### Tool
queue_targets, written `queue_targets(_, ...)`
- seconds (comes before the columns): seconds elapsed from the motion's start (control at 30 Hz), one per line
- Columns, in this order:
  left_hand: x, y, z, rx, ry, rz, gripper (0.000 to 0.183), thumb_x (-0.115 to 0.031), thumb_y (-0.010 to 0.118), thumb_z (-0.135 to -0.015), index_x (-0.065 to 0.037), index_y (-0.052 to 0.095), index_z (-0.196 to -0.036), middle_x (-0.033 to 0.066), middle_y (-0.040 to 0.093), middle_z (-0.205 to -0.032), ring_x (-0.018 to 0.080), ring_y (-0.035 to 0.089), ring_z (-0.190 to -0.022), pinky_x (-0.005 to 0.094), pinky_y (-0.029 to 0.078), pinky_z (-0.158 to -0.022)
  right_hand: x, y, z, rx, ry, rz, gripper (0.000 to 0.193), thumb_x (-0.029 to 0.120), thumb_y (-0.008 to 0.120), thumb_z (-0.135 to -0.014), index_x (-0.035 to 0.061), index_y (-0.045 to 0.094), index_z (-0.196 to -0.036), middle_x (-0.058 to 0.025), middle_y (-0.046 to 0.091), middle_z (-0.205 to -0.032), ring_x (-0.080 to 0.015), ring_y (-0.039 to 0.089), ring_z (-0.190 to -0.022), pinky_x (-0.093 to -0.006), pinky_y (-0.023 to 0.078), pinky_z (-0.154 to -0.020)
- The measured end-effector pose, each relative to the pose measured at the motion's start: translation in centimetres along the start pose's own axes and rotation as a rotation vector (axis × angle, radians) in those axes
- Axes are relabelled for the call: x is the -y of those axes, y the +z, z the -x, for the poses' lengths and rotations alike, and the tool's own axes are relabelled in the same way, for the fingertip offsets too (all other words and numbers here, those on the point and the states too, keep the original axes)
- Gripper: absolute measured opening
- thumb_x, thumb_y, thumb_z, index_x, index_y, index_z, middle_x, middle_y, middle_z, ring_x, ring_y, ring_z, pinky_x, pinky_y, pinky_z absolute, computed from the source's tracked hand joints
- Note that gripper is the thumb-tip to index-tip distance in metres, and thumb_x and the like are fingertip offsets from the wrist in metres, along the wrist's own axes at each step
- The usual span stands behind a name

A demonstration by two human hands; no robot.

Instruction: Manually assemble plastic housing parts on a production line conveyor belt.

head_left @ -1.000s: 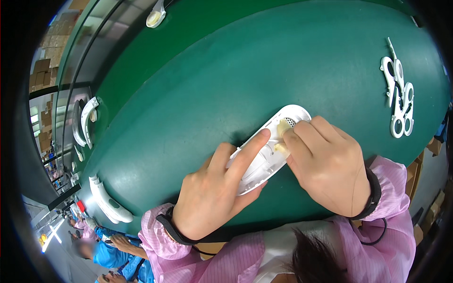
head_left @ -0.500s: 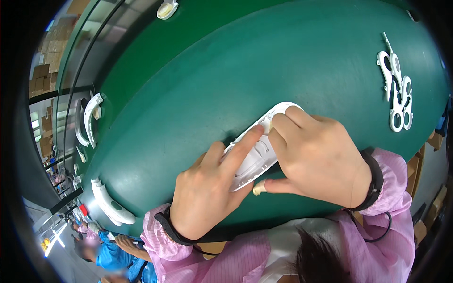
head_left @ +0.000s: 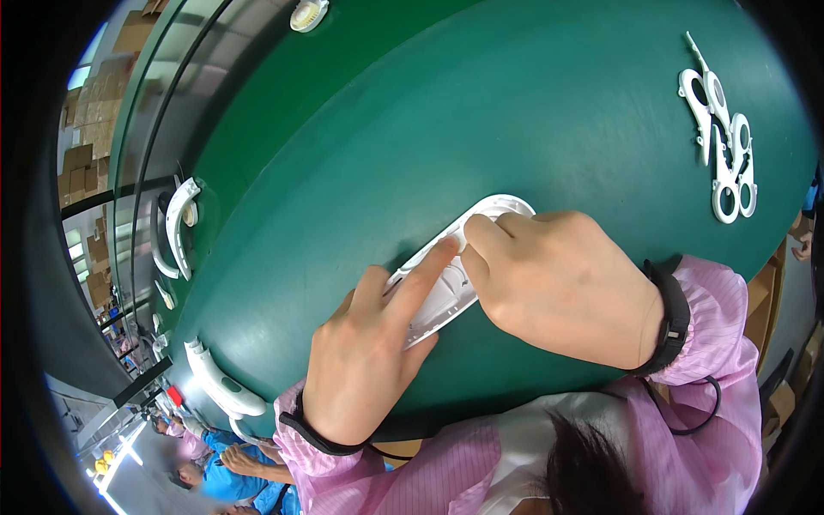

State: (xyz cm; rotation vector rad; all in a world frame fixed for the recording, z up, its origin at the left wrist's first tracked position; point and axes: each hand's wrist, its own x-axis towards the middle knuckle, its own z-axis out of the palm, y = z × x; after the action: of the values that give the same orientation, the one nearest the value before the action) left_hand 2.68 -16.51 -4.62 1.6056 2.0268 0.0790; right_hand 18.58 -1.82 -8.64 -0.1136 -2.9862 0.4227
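A long white plastic shell point(head_left: 446, 296) with rounded ends lies tilted on the green tabletop, hollow side up, between my hands. My left hand point(head_left: 356, 348) grips its near end, index finger stretched along the inside and thumb at the near edge. Over its far half, my right hand point(head_left: 571, 287) is closed, with bent fingertips pressed together inside the shell. Whatever those fingertips pinch is hidden, and the right thumb is tucked out of sight.
Several white ring-ended plastic parts point(head_left: 725, 142) lie at the far right. A curved white handle piece point(head_left: 219, 382) rests at the left, with more curved parts point(head_left: 178, 225) beyond it. A round white part point(head_left: 307, 15) sits at the top. A person in blue point(head_left: 227, 468) works at lower left.
My right fingers have curled further into the shell, and the right thumb, visible before, has gone under the hand. Shell and hands appear slightly further left in view.
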Motion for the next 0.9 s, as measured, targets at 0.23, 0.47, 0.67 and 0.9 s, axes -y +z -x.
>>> queue_targets(0.23,-0.2,-0.3,0.0,0.029,-0.022,-0.064,0.093,-0.006,0.083,-0.071,-0.03,0.049,-0.153,0.009,0.052,-0.093,0.0279,0.066,-0.079,0.0403,0.059,-0.065,-1.0,1.0,0.4,-0.137,0.143,-0.183,0.025,0.018,0.081,-0.067,0.0051,0.065,-0.082,-0.0026,0.058,-0.085,-0.0188,0.062,-0.073,-0.0333,0.052,-0.056)
queue_targets(0.47,-0.1,-0.3,0.2,0.01,-0.024,-0.086,0.092,-0.006,0.083,-0.072,-0.031,0.049,-0.153,0.0087,0.051,-0.092,0.0267,0.066,-0.078,0.0401,0.058,-0.063,-1.0,1.2,0.4,-0.229,0.119,-0.21,0.036,0.021,0.088,-0.058,0.0067,0.066,-0.084,-0.0012,0.059,-0.081,-0.0208,0.058,-0.073,-0.0351,0.051,-0.058)
queue_targets(0.67,0.3,-0.1,-0.1,0.004,-0.005,-0.048,0.09,-0.008,0.083,-0.073,-0.031,0.049,-0.153,0.008,0.051,-0.09,0.0266,0.067,-0.078,0.0396,0.059,-0.062,-0.9,0.6,0.3,-0.15,0.154,-0.255,0.036,0.017,0.087,-0.058,0.0069,0.067,-0.087,-0.0017,0.06,-0.084,-0.0223,0.059,-0.071,-0.0349,0.05,-0.056)
queue_targets(0.9,0.4,0.0,0.6,-0.02,0.019,-0.19,0.086,-0.021,0.084,-0.074,-0.028,0.048,-0.152,0.0075,0.052,-0.091,0.0255,0.067,-0.074,0.037,0.06,-0.06,-1.7,0.0,0.0,-0.092,0.156,-0.393,0.041,0.022,0.089,-0.061,0.0072,0.064,-0.091,-0.0047,0.063,-0.088,-0.0261,0.064,-0.072,-0.0379,0.051,-0.058)
